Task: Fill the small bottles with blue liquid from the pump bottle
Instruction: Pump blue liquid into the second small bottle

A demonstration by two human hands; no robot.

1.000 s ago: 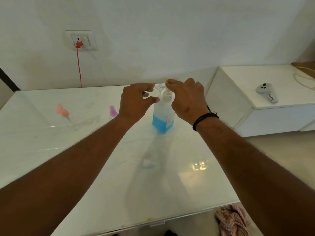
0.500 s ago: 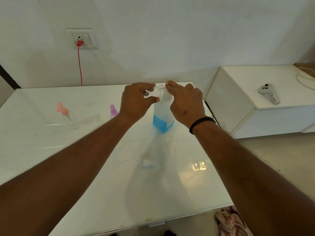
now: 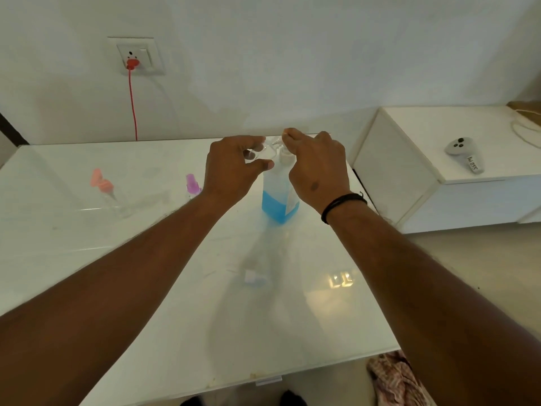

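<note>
A clear pump bottle with blue liquid in its lower part stands near the table's far edge. My left hand holds a small clear bottle up beside the pump spout. My right hand rests over the pump head, fingers on top of it. On the table to the left stand two other small bottles: one with an orange-pink spray cap and one with a purple cap. A small clear cap lies on the table nearer me.
The white glossy table ends at a wall with a socket and red cable. A low white cabinet to the right carries a grey controller. A checked cloth lies on the floor.
Both hands stay at the pump bottle with only slight shifts; the camera view has drifted a little. The small bottle remains at the spout.
</note>
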